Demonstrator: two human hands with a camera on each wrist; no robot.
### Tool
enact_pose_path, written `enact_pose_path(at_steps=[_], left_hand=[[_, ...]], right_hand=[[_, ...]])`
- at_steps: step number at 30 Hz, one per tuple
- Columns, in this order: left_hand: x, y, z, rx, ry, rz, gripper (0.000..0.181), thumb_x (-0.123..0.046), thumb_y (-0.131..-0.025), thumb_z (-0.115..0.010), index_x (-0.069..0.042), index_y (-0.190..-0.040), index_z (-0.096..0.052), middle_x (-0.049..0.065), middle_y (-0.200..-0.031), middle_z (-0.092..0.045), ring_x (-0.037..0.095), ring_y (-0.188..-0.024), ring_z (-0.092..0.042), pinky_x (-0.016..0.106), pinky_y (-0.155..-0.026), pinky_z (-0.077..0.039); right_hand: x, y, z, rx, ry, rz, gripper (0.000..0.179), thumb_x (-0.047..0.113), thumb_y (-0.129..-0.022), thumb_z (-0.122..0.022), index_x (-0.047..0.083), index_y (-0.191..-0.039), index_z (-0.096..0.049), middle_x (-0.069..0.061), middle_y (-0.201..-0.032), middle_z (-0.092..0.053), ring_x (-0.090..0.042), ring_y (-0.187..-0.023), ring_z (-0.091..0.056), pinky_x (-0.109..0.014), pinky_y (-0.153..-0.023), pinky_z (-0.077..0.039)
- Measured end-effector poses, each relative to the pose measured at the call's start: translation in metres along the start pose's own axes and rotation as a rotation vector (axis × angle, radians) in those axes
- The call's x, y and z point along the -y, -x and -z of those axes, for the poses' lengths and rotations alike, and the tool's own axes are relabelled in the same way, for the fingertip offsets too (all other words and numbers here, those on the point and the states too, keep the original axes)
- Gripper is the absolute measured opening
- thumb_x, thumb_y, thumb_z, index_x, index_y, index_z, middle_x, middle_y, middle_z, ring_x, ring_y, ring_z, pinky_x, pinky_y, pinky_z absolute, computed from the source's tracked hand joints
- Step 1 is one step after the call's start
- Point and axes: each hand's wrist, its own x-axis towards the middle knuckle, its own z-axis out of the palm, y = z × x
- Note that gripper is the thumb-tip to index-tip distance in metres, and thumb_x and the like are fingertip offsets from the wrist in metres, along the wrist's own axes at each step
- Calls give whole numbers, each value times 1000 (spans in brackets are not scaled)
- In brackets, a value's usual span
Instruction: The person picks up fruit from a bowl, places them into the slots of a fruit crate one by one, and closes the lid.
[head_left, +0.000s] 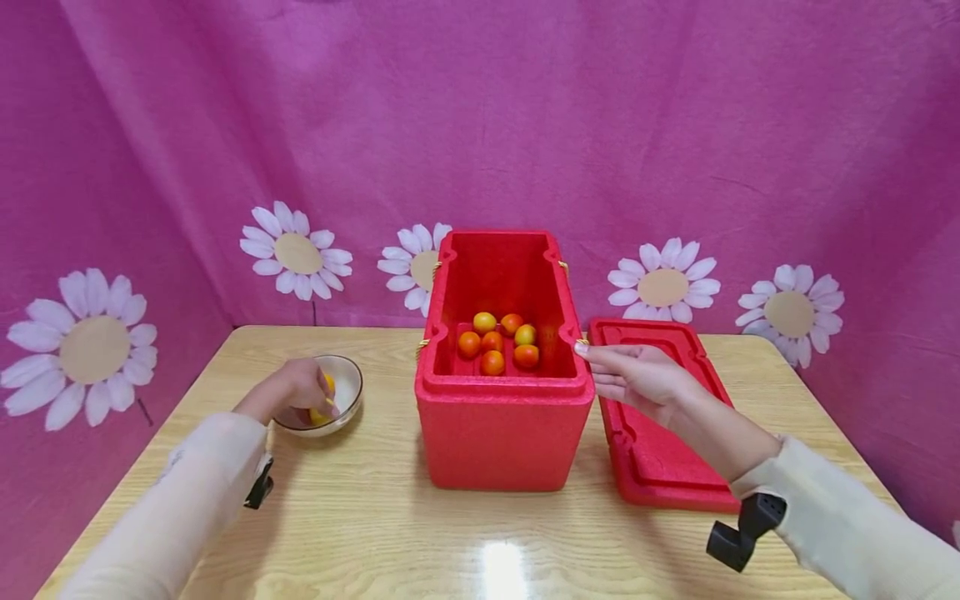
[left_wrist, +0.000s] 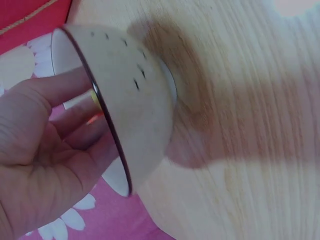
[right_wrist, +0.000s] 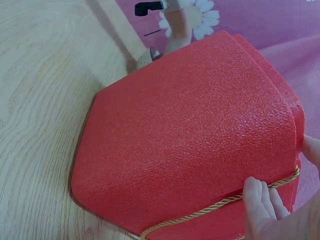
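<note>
My left hand (head_left: 306, 388) reaches down into a cream bowl (left_wrist: 137, 100) with a dark rim. Its fingers are among yellow-orange tomatoes (head_left: 318, 417); the bowl's wall hides the fingertips in the left wrist view, and I cannot tell whether they grip one. At the right side of a red foam box (head_left: 504, 442), my right hand (head_left: 641, 377) pinches the rim, thumb on top and fingers against the outer wall beside a gold cord (right_wrist: 215, 206). Several small tomatoes (head_left: 492, 342), red-orange to yellow, lie on the floor of the lidless box.
The red lid (head_left: 667, 442) lies on the wooden table (head_left: 360, 517) to the right of the box, under my right forearm. Behind the table hangs a magenta cloth (head_left: 495, 108) with white flowers. Gold cord loops (head_left: 422, 348) show at the box's sides.
</note>
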Motion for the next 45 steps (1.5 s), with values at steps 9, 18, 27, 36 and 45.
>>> enact_pose_path(at_steps=[9, 18, 27, 36, 45], left_hand=[[2, 2, 1, 57, 59, 23, 31, -22, -76, -80, 2, -91, -68, 6, -82, -59, 11, -67, -58, 21, -60, -50], [-1, 10, 6, 148, 166, 47, 25, -15, -77, -77, 1, -86, -61, 4, -79, -57, 12, -65, -60, 26, -63, -57], [-9, 15, 20, 154, 234, -73, 14, -12, -79, -69, 1, -83, -66, -2, -74, -65, 7, -65, -61, 25, -67, -57], [-18, 21, 31, 77, 218, -104, 26, -22, -79, -73, 0, -88, -63, 0, -74, -64, 9, -68, -60, 22, -65, -51], [-22, 21, 29, 21, 280, -127, 34, -26, -83, -71, 0, -102, -65, 3, -87, -65, 15, -76, -61, 28, -73, -50]], right_hand=[[1, 1, 3, 16, 4, 5, 75, 38, -93, -60, -5, -146, -30, 9, -100, -66, 0, -90, -66, -20, -85, -56], [-3, -2, 2, 28, -19, 13, 75, 36, -93, -61, -7, -146, -30, 4, -104, -67, -2, -91, -67, -22, -84, -56], [-1, 0, 3, 14, 2, 9, 73, 36, -93, -60, -6, -146, -31, 6, -101, -65, -1, -90, -66, -20, -85, -56], [-2, -1, 2, 19, 2, 22, 74, 36, -94, -59, -6, -146, -29, -2, -115, -65, -1, -91, -66, -21, -85, -56], [-1, 0, 1, 14, 0, 14, 72, 37, -93, -60, -4, -145, -34, 3, -106, -67, -2, -91, -67, -21, -85, -56]])
